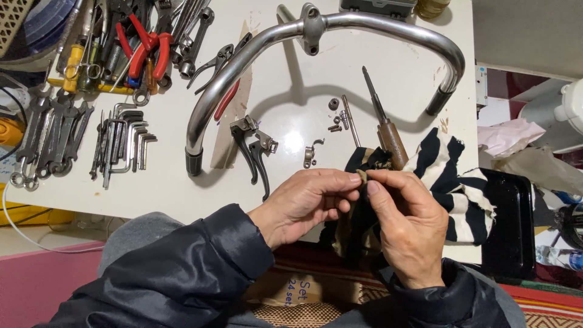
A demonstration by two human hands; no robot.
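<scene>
pinching striped rag [449, 176], left hand [303, 203], right hand [407, 228] (fingertips meeting)

A black-and-cream striped rag [449, 182] is pinched, bunched, between the fingertips of the left hand [303, 203] and right hand [407, 228]

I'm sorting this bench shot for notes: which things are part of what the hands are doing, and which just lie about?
In use:
- left hand
- right hand
- black-and-white striped rag, pinched by both hands around a small, hidden part

Lying about:
- curved chrome handlebar
- black brake levers
- wooden-handled screwdriver
- red-handled pliers
- hex keys
- small bolts
</scene>
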